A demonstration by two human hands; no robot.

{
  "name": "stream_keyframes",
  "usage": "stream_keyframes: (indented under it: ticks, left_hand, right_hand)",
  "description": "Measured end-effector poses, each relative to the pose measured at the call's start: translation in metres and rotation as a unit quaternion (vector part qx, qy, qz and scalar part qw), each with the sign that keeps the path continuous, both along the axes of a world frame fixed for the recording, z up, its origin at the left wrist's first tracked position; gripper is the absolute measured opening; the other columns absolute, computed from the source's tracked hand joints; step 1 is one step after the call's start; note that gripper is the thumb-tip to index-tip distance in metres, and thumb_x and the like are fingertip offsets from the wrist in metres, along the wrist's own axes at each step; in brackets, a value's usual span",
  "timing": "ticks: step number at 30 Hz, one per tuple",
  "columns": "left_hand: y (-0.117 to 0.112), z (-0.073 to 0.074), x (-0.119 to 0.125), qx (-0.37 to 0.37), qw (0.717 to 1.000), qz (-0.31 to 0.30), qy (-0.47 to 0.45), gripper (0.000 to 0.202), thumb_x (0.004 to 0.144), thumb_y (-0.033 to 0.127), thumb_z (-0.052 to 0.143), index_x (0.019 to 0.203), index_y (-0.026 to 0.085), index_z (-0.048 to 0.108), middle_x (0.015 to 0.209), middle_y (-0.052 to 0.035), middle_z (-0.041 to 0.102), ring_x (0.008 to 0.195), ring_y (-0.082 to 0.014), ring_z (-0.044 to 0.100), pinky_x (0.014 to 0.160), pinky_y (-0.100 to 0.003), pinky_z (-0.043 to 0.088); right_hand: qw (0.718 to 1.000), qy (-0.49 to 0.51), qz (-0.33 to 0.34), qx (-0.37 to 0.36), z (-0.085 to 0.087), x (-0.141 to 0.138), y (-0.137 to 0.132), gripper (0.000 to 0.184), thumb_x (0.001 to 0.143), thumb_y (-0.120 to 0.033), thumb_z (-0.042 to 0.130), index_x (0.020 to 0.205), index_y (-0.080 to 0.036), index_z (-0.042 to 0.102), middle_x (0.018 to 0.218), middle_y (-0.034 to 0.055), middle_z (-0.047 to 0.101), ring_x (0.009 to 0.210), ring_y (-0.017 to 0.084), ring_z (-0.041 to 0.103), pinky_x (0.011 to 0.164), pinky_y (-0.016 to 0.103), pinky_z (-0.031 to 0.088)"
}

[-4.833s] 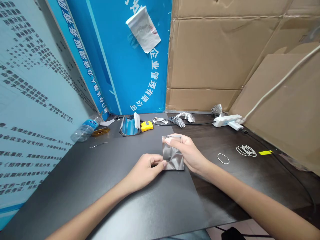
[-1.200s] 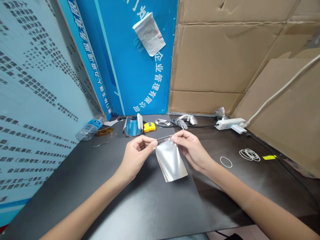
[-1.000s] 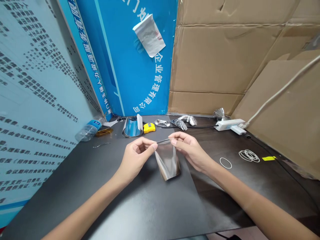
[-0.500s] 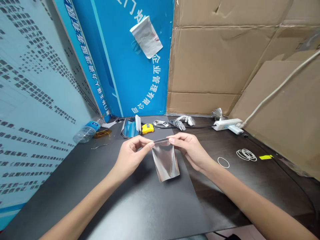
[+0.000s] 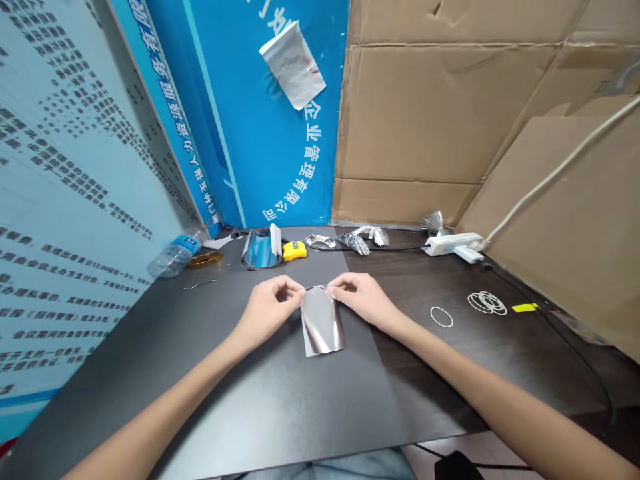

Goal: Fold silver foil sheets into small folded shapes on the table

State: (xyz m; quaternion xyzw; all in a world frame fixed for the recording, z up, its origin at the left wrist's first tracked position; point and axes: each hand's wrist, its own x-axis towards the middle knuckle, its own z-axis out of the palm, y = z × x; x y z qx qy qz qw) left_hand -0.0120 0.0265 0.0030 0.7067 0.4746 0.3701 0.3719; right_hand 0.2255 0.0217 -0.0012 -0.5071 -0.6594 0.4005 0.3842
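Observation:
A small sheet of shiny silver film [image 5: 323,323] hangs by its far edge between my two hands, just over the dark mat [image 5: 280,407]. My left hand [image 5: 274,303] pinches the far left corner between thumb and forefinger. At the far right corner my right hand [image 5: 363,299] has the same kind of pinch. The far edge looks narrowly folded or rolled between the fingertips. Whether the near edge touches the mat I cannot tell.
Along the back stand a roll of blue film [image 5: 263,249], a yellow tape measure [image 5: 295,251], bundles of silver strips [image 5: 355,243] and a white power strip [image 5: 453,244]. White rubber bands [image 5: 487,303] lie at right. A plastic bottle [image 5: 175,257] lies at left.
Both hands have come slightly closer together, and the film has shifted a little left and swung so that it hangs flatter. Both hands keep their pinch on its far edge.

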Motion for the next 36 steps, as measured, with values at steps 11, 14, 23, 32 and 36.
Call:
stream_keyframes:
  ticks: [11,14,23,32,36]
  left_hand:
    - [0.001,-0.01,-0.005,0.147,0.959,-0.078,0.231,0.018,0.096,0.024,0.055,0.111,0.024,0.064,0.083,0.0006,0.069,0.074,-0.0188,0.064,0.069,-0.029,0.045]
    - [0.0,-0.011,-0.004,0.18,0.944,-0.087,0.262,0.017,0.098,0.021,0.05,0.101,0.023,0.066,0.091,-0.0027,0.067,0.08,-0.0197,0.065,0.072,-0.03,0.046]
    - [-0.002,-0.004,-0.005,0.224,0.91,-0.128,0.325,0.026,0.105,0.026,0.044,0.098,0.018,0.068,0.097,-0.0102,0.069,0.093,-0.0264,0.063,0.085,-0.039,0.05]
    - [-0.015,-0.003,-0.021,0.193,0.926,-0.162,0.28,0.034,0.096,0.032,0.06,0.127,0.02,0.069,0.125,-0.0125,0.071,0.119,-0.0308,0.063,0.104,-0.043,0.05]
    - [-0.018,-0.003,-0.023,0.182,0.927,-0.165,0.282,0.042,0.094,0.035,0.064,0.133,0.02,0.066,0.132,-0.0134,0.068,0.125,-0.0318,0.062,0.108,-0.045,0.048]
  right_hand:
    - [0.919,-0.243,0.061,0.303,-0.015,-0.005,-0.012,0.015,0.098,-0.023,0.062,0.111,-0.019,0.069,0.11,0.0117,0.072,0.102,0.027,0.063,0.091,0.042,0.05]
    - [0.892,-0.229,0.172,0.35,-0.009,-0.011,-0.022,0.011,0.1,-0.026,0.061,0.102,-0.021,0.071,0.102,0.0091,0.073,0.096,0.025,0.063,0.09,0.041,0.05]
    - [0.884,-0.212,0.293,0.298,-0.011,-0.018,-0.03,0.015,0.103,-0.028,0.061,0.1,-0.023,0.074,0.101,0.004,0.076,0.097,0.021,0.068,0.095,0.037,0.051]
    - [0.883,-0.216,0.275,0.314,-0.012,-0.02,-0.032,0.015,0.104,-0.029,0.059,0.102,-0.024,0.074,0.101,0.0056,0.073,0.096,0.021,0.066,0.092,0.036,0.051]
    - [0.883,-0.217,0.271,0.317,-0.009,-0.019,-0.033,0.02,0.105,-0.032,0.057,0.099,-0.022,0.073,0.095,0.0059,0.072,0.092,0.021,0.065,0.09,0.037,0.051]
